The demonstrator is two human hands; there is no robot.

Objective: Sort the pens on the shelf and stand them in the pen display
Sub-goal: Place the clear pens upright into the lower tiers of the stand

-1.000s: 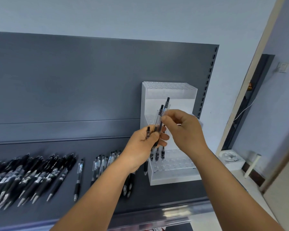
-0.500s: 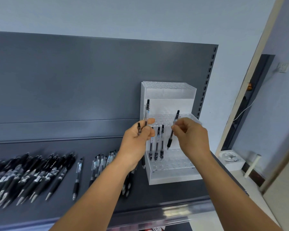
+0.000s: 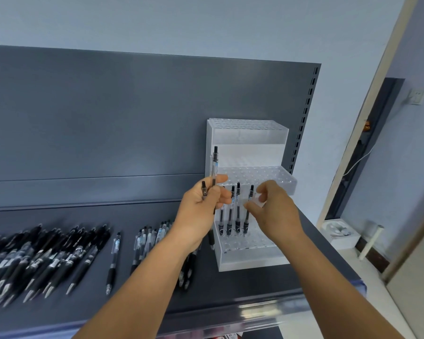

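The step in hand appears to be the standing of a pen in the display (image 3: 249,259), which is placed on the shelf (image 3: 267,292) near its right edge, against the back panel. Four pens (image 3: 233,216) are standing in the lowest tier, in the holes at its left side. The rightmost pen (image 3: 248,211) is touched near its top by the right hand (image 3: 273,211); the fingers are curled close to it, but whether it is pinched or already let go cannot be told. The two upper tiers hold nothing.

Two pens are gripped upright in the left hand (image 3: 202,211): a tall pen (image 3: 214,167) between thumb and fingers, and a second pen (image 3: 203,189) of which only the top is seen above the fist.

The next move is judged to be the taking of one of these by the right hand. The tip must be lined up with the next free hole, beside the rightmost pen, and lowered straight.

Many loose pens (image 3: 42,255) are lying across the left part of the shelf, and a smaller group (image 3: 148,241) lies nearer the middle.
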